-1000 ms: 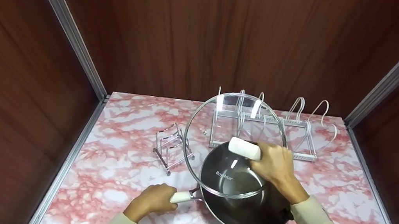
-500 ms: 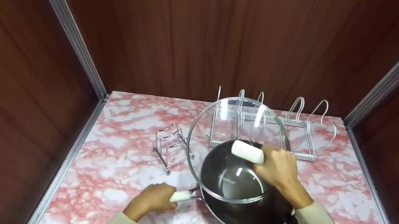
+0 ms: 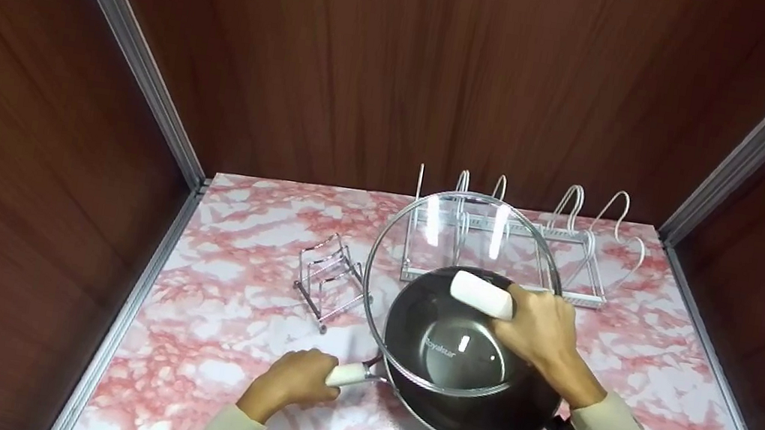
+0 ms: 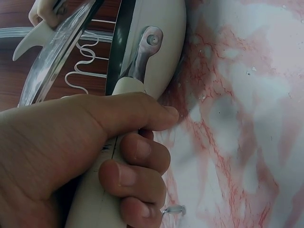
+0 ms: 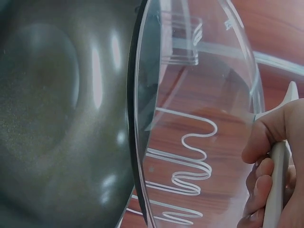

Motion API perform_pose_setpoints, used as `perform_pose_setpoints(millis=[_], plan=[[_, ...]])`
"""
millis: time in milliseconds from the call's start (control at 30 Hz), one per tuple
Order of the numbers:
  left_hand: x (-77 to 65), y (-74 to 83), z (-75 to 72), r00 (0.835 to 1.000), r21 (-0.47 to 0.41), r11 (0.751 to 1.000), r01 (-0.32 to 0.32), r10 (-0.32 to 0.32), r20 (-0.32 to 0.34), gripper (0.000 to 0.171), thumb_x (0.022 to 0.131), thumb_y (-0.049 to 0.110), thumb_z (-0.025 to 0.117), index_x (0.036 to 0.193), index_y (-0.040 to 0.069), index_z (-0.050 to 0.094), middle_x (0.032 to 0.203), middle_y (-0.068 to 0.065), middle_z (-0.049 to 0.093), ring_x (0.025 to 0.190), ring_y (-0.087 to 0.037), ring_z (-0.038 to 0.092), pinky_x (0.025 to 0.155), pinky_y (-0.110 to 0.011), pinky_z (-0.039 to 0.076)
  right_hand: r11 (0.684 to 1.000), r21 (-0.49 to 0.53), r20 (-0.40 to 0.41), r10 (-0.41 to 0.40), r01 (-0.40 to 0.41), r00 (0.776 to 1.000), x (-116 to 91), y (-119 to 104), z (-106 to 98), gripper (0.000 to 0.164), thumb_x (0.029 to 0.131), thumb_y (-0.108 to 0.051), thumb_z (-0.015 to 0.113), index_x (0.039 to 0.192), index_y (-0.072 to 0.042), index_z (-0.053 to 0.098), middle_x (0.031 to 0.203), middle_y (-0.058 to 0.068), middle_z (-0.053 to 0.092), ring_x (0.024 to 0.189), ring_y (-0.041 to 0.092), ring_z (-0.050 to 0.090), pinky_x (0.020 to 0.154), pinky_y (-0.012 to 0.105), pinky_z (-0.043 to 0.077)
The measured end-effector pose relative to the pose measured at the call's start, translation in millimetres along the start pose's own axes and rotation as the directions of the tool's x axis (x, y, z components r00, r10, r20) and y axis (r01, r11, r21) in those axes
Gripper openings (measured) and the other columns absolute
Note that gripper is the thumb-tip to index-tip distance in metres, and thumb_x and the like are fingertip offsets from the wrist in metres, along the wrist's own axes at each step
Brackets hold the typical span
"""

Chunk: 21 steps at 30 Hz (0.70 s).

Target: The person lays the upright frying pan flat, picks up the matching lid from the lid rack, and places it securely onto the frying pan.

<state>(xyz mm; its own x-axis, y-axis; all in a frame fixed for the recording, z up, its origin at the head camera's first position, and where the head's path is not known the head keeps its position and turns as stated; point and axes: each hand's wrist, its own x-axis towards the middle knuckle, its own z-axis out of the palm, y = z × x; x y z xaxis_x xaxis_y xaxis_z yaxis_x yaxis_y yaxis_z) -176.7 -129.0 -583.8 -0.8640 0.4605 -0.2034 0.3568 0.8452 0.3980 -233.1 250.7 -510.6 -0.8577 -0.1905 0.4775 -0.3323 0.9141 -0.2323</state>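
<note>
My left hand point(image 3: 299, 378) grips the cream handle point(image 4: 102, 190) of a dark-lined wok point(image 3: 473, 418), thumb laid along the top and fingers curled underneath. The wok sits on the table, cream on its outside in the left wrist view. My right hand point(image 3: 538, 328) holds the white handle point(image 3: 482, 295) of a round glass lid point(image 3: 376, 335). Tilted, the lid hangs above the wok's far left part, and its clear pane shows the wok's inside through it. In the right wrist view, fingers wrap the lid's handle point(image 5: 276, 190) beside the glass.
Behind the wok stands a white wire rack point(image 3: 589, 302) with curved dividers, partly seen through the lid. A small chrome wire rack point(image 3: 326, 290) is on the left. The pink-and-white marbled table point(image 3: 216, 311) is bounded by dark wood panels point(image 3: 373, 77) with metal edge strips.
My right hand has brought the glass lid a little to the right and nearer to me over the wok. My left hand has kept its grip and stayed in place.
</note>
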Motion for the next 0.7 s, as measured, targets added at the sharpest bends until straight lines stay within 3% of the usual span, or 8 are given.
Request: perform_pose_setpoints(millis=[267,467,700], plan=[[0.2,0.3,-0.1,1.000,0.003,1.000,-0.003,0.003,-0.004,0.021,0.082,0.025,0.079,0.077,0.014,0.061,0.067,0.005,0.054,0.057,-0.014,0.047,0.052,-0.034,0.038,1.000,-0.011,0.012,0.004,-0.004,1.000,-4.7,2.1,-2.2,0.019,0.069,-0.017,0.078,0.073,-0.009,0.062,0.057,0.008,0.061,0.051,0.037,0.060,0.045,0.050,0.043],[-0.1,0.5,-0.3,1.000,-0.008,1.000,-0.003,0.003,0.006,0.021,0.082,0.024,0.079,0.078,0.014,0.062,0.067,0.005,0.055,0.057,-0.013,0.047,0.052,-0.033,0.039,0.999,-0.032,0.013,0.008,-0.007,1.000,-9.1,3.1,-3.3,0.021,0.066,-0.019,0.079,0.075,-0.008,0.064,0.059,0.013,0.064,0.053,0.043,0.062,0.046,0.055,0.043],[-0.1,1.0,-1.2,1.000,-0.020,1.000,-0.001,0.001,0.011,0.021,0.083,0.024,0.079,0.078,0.014,0.061,0.067,0.005,0.055,0.056,-0.013,0.047,0.052,-0.032,0.038,0.999,-0.051,0.036,0.008,-0.006,0.999,-13.8,3.5,-4.1,0.028,0.072,-0.026,0.082,0.071,-0.010,0.060,0.056,0.012,0.059,0.051,0.039,0.059,0.045,0.053,0.044]])
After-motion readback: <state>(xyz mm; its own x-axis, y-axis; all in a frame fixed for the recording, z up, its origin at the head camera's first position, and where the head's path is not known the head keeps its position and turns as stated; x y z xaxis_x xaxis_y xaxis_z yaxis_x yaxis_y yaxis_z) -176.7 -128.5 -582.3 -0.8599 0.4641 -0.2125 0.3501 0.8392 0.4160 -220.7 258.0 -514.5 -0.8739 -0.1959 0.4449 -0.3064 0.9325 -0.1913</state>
